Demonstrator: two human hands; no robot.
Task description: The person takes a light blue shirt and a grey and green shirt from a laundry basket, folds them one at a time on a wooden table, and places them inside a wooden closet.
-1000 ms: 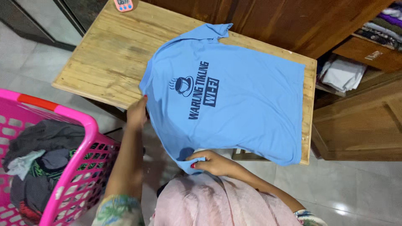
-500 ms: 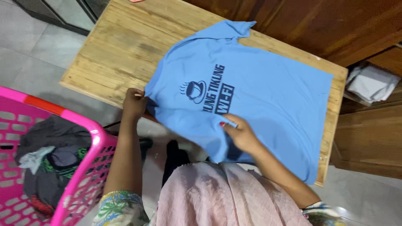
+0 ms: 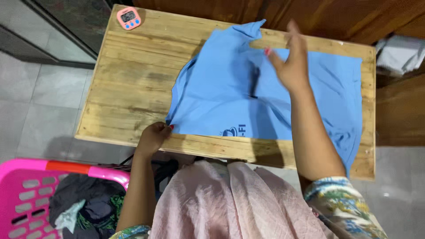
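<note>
Nearest, below and left of the left hand (image 3: 152, 138), a pink basket (image 3: 33, 170) stands on the tiled floor (image 3: 40, 102), holding dark clothes (image 3: 86, 206) in a heap. The left hand is clenched on the near-left corner of the blue shirt (image 3: 221, 95), pinning it at the near edge of the wooden table (image 3: 128, 75). From that grip the shirt spreads away and to the right across the tabletop, its near part folded over so that only a scrap of dark print (image 3: 233, 131) shows beside the fold. Its right end hangs slightly past the table's near edge.

Farther out, the right hand (image 3: 290, 59) hovers over the shirt's middle, fingers spread and holding nothing; it is blurred, so whether it brushes the cloth is hard to tell. The forearm crosses above the shirt's right half and hides part of it. Far left of both hands, a small pink timer (image 3: 129, 17) sits at the table's far corner. Beyond the right hand, pale folded cloth (image 3: 398, 53) lies on a wooden shelf.
</note>
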